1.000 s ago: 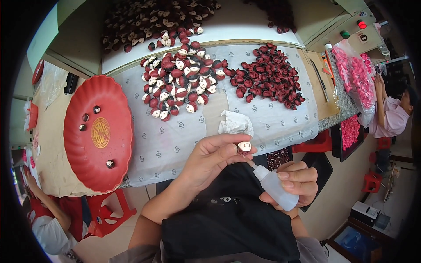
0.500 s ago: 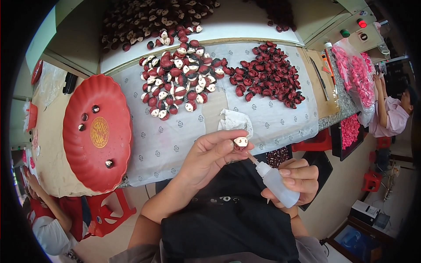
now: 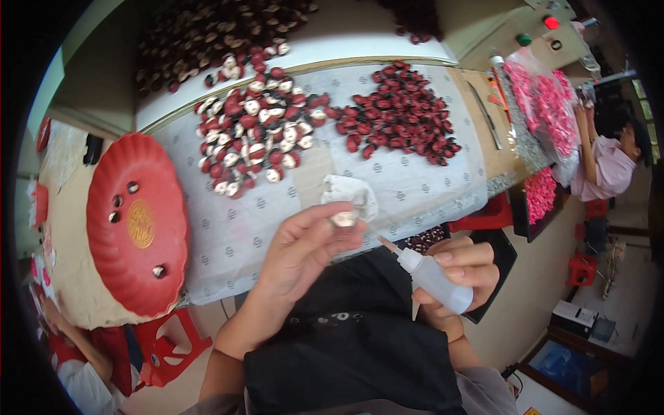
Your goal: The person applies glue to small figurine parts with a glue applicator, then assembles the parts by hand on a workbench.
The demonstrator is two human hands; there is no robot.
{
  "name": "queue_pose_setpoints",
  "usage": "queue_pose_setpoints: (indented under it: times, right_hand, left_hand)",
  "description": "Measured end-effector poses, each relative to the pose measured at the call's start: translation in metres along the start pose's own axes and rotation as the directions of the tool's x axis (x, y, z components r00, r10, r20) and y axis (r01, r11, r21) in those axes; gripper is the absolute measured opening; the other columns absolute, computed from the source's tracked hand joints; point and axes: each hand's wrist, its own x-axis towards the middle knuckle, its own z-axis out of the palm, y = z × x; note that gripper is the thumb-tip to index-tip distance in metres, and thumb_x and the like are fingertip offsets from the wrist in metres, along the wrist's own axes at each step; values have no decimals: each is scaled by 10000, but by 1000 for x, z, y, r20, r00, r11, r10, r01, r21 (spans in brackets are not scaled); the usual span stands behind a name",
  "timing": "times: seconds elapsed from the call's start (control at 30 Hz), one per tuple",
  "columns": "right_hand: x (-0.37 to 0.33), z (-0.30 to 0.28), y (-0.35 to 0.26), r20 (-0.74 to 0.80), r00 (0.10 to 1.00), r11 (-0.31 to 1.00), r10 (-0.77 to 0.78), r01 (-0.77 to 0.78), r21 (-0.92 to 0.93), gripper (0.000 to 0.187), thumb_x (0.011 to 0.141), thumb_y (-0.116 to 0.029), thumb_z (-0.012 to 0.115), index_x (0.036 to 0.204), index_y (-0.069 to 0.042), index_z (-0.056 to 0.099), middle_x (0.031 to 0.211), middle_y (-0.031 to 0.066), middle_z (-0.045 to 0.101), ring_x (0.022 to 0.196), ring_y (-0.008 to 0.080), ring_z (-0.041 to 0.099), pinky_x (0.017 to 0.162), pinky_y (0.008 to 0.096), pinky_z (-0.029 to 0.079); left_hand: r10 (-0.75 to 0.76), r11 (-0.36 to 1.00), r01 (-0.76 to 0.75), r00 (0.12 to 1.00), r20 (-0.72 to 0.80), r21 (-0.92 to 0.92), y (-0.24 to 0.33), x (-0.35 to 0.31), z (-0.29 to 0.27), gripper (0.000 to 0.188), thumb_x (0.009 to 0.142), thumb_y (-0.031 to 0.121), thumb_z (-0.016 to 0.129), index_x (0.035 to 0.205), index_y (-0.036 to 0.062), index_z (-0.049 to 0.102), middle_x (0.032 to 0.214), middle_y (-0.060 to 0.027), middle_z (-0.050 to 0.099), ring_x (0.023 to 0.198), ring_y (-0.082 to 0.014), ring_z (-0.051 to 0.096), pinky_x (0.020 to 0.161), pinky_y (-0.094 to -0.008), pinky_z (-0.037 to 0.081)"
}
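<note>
My left hand [image 3: 294, 252] pinches a small red and white bead-like piece [image 3: 344, 218] between thumb and fingertips, just over the near edge of the table. My right hand [image 3: 470, 273] is wrapped round a translucent white squeeze bottle [image 3: 441, 282]. The bottle's thin brownish tip [image 3: 386, 242] points up and left toward the piece, with a gap between them. Behind my left hand lies a crumpled white cloth [image 3: 339, 188]. Farther back spreads a pile of similar red, white and black pieces [image 3: 252, 128], and right of it a pile of dark red pieces [image 3: 401, 114].
A scalloped red tray [image 3: 111, 259] with several pieces on it stands at the left. Bags of pink bits [image 3: 550, 117] and a pen-like tool [image 3: 484, 114] lie at the right. Co-workers sit at both sides. Red stools [image 3: 169, 349] stand below the table.
My left hand has moved left with the piece, away from the bottle's tip, which was touching or very near it before. The whole view has shifted slightly.
</note>
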Motion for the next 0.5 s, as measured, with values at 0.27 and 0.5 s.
queue_pose_setpoints:
  times: [0.27, 0.5]
  right_hand:
    - [11, -49, 66, -20, 883, 882, 469, -469, -46, 302, 619, 122, 461, 887, -7, 411, 859, 90, 448, 776, 162, 526, 708, 251, 414]
    - [26, -36, 91, 0, 926, 750, 377, -305, -587, 207, 656, 0, 618, 761, -10, 439, 718, 99, 557, 681, 246, 571, 608, 294, 438]
  left_hand:
    - [260, 962, -268, 959, -115, -59, 23, -9, -17, 316, 840, 127, 435, 1115, -29, 422, 968, -200, 539, 842, -235, 571, 771, -361, 469]
    - [261, 962, -268, 959, -107, -55, 23, -9, -16, 332, 837, 119, 438, 1134, -26, 405, 981, -202, 534, 839, -233, 571, 777, -355, 467]
